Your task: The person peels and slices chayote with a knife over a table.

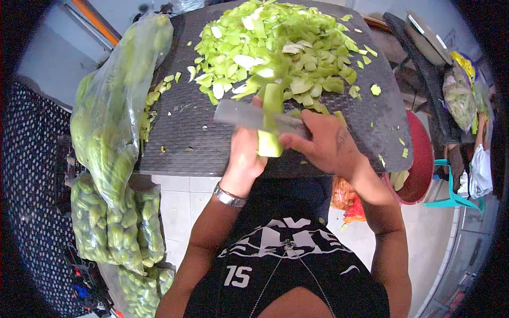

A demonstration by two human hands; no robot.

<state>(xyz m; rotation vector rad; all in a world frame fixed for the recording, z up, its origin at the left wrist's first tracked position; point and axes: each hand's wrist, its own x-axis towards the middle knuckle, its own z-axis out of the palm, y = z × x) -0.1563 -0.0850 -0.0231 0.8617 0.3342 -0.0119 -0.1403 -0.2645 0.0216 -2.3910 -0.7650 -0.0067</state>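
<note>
In my left hand [246,146], wrapped round it, is a long pale green vegetable [271,143] held upright over the table's near edge. A knife has its wide blade [238,114] lying across the vegetable, tip toward the left. My right hand [326,140] grips this knife; its handle is hidden in the fingers. Beyond both hands a large heap of green slices [297,58] covers the far middle of the dark woven table [180,143].
Plastic bags of whole green vegetables [116,100] lie on the table's left side, with more bags [114,228] below. A red tub [416,159] and a teal stool [453,201] stand at the right. An orange net bag [344,196] is under the near edge.
</note>
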